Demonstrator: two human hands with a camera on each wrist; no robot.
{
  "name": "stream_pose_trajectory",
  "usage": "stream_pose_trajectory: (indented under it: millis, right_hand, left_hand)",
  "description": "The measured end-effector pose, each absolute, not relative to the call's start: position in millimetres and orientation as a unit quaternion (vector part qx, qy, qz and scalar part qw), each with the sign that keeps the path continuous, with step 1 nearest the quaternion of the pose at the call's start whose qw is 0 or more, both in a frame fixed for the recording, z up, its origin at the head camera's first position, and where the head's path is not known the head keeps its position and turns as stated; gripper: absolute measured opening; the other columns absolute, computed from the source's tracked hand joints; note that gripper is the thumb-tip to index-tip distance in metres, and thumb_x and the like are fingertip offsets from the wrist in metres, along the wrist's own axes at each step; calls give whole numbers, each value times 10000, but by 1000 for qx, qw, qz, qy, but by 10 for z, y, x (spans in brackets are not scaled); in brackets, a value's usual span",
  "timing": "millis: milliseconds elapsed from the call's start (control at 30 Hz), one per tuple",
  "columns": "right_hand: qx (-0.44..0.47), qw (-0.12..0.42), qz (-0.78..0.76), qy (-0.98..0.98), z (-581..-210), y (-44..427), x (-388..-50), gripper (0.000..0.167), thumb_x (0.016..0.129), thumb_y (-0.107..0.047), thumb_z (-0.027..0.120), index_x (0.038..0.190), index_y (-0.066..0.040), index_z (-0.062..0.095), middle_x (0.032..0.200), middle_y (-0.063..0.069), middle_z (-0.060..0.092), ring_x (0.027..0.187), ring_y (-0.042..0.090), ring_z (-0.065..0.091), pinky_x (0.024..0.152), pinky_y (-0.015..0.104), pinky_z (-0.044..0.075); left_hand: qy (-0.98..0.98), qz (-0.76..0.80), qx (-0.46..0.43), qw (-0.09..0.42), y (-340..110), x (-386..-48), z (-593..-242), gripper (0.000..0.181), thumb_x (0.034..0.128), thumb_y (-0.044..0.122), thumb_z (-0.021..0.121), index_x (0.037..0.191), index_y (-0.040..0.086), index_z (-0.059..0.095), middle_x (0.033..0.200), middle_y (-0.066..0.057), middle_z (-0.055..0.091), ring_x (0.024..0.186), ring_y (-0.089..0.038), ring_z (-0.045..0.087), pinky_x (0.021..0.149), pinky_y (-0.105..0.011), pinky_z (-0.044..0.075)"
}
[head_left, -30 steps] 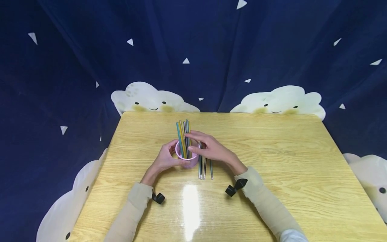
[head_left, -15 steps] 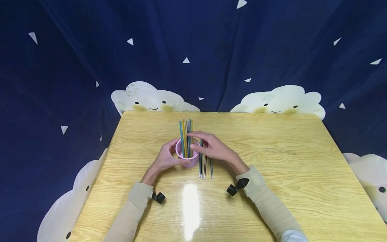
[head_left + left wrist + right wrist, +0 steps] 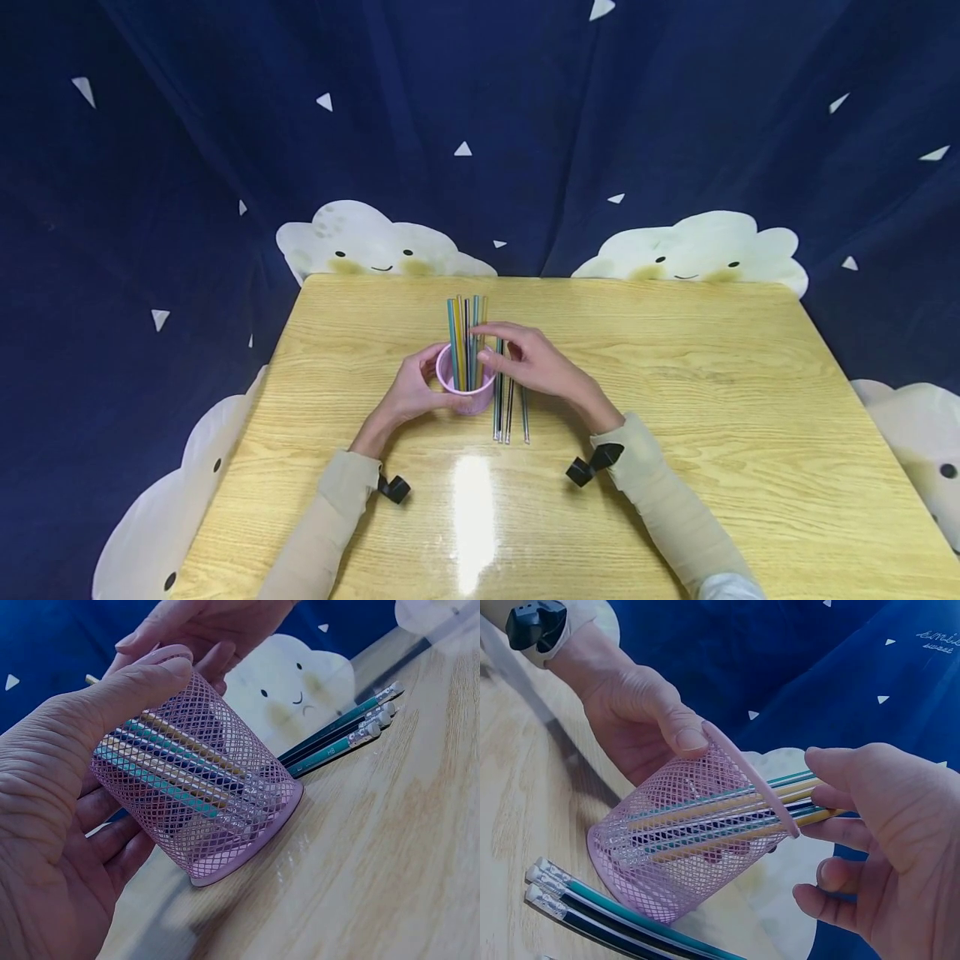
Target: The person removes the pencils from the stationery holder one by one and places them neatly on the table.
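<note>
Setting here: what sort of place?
Probably a staged indoor recording spot: a wood-grain table, a dark blue cloud-print cloth behind it, and black wrist-worn devices.

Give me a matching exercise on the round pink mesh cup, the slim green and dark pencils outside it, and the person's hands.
1. Round pink mesh cup
2. Slim green and dark pencils
3. Left hand
4. Right hand

A. Curled around the cup's side
B. Lying on the pale wooden table beside the cup
C. At the yellow and teal pencils in the cup
D. Has coloured pencils inside

Pairs: 1-D, 2-B, 3-A, 4-C
</note>
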State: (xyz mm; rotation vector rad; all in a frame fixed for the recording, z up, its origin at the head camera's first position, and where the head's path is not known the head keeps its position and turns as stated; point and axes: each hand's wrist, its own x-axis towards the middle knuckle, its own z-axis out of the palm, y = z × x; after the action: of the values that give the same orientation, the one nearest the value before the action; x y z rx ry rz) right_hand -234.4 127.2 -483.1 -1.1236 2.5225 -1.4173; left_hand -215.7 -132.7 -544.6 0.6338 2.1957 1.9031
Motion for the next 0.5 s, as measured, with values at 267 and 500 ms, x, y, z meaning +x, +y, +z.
stream_pose_trajectory:
  millis: [267,500]
  right_hand:
    - [-362,-11,-458,812,-4801,1293,-2373,397,1034,-196,674,1414,-82,645,1313,143,688,588,110,424,525,252,384]
    - [-359,-36,-477,802,-4775,1310,-2354,386,1007,-113,699,1387,-50,662,1327,133,695,580,120,431,521,239,380]
  left_hand:
    - [730,645,212,81,-1337,-2166,-5443,909,628,-15,954,1452,44,573,1366,-131,667,1212,-273,633,1102,-451,504]
    - [735,638,211,85,-1323,-2157,-5428,879,657,4,955,1449,53,577,1370,-119,667,1218,-238,633,1103,-394,502]
